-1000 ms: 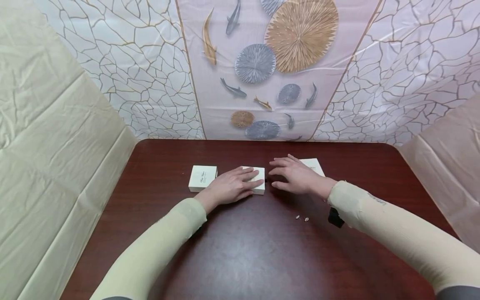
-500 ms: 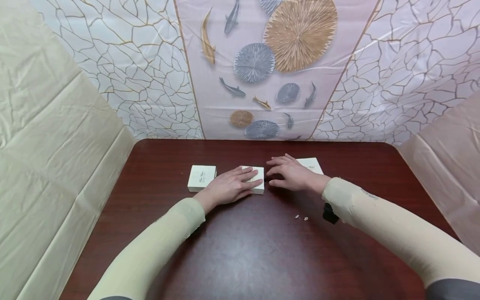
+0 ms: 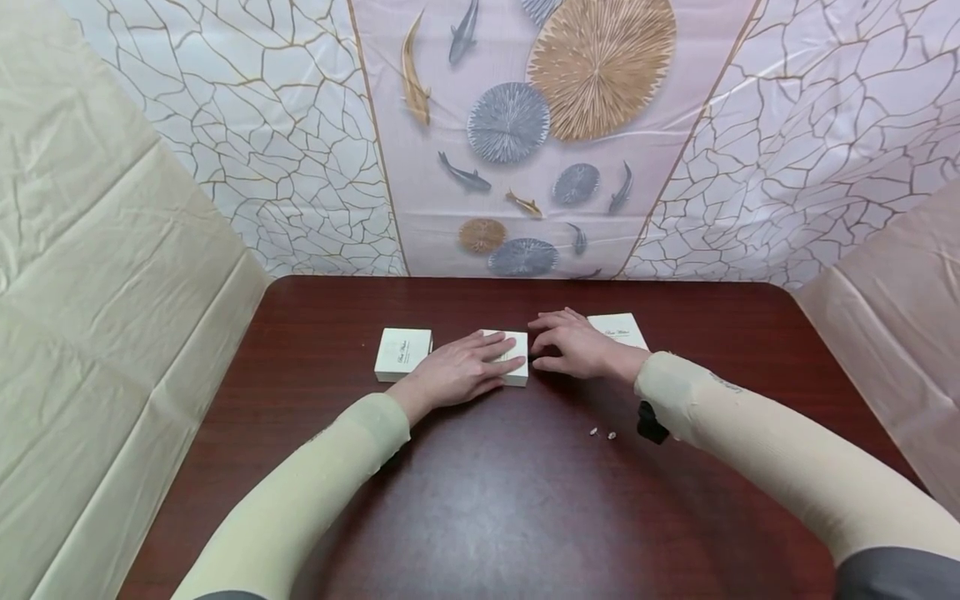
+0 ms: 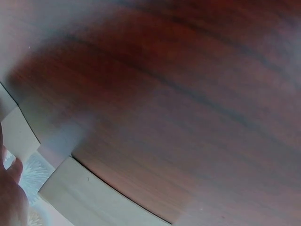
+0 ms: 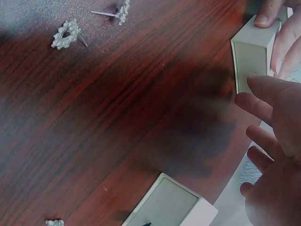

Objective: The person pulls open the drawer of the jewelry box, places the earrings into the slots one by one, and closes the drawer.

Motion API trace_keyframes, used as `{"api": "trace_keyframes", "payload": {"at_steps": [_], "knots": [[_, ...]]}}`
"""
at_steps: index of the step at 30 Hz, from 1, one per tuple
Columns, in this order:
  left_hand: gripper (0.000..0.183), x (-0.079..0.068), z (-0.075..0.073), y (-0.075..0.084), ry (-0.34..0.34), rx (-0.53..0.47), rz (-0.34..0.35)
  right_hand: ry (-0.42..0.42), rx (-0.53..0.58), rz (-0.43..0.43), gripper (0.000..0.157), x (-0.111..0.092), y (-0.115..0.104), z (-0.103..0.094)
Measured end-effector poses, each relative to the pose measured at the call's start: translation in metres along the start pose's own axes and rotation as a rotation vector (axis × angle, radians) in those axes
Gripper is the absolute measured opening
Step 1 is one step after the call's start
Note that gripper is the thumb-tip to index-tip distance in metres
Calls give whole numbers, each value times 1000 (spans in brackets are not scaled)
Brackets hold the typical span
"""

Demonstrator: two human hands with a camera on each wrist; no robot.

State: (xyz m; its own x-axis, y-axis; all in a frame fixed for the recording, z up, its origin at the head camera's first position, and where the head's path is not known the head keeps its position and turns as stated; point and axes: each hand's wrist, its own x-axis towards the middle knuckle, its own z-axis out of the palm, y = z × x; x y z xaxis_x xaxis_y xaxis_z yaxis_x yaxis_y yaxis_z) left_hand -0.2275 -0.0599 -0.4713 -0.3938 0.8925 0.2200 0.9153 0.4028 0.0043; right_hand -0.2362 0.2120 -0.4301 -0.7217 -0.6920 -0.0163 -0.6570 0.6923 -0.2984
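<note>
Your left hand [image 3: 459, 368], fingers spread, rests on the middle white gift box [image 3: 519, 352] of 3. Its end face points at your right hand [image 3: 576, 347], just beside it; I cannot tell whether thumb and forefinger pinch anything.

Pale cream, close-fitting sleeves cover both of a person's forearms, and a black block [image 3: 651, 422] shows below the right cuff [image 3: 670, 385]. Above and to the right of that block, dark marking [image 3: 723, 383], too small to read, runs across the right sleeve [image 3: 772, 454]. Well to the block's left, the left sleeve [image 3: 300, 500] ends in a faintly greenish cuff [image 3: 386, 421]. Dark grey fabric [image 3: 896, 575] meets the right sleeve nearer the wearer than the block. The left hand [image 3: 461, 369] and right hand [image 3: 573, 346] are bare.
</note>
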Motion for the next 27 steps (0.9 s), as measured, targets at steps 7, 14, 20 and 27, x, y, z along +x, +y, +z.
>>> {"api": "trace_keyframes", "payload": {"at_steps": [7, 14, 20, 27], "knots": [[48, 0, 0, -2, 10, 23, 10, 17, 14, -3, 7, 4, 0, 4], [48, 0, 0, -2, 33, 22, 18, 50, 56, 9, 7, 7, -1, 6], [48, 0, 0, -2, 31, 22, 14, 44, 76, 37, 6, 7, 0, 8], [48, 0, -1, -1, 22, 29, 10, 57, 92, 39, 12, 9, -1, 12]]}}
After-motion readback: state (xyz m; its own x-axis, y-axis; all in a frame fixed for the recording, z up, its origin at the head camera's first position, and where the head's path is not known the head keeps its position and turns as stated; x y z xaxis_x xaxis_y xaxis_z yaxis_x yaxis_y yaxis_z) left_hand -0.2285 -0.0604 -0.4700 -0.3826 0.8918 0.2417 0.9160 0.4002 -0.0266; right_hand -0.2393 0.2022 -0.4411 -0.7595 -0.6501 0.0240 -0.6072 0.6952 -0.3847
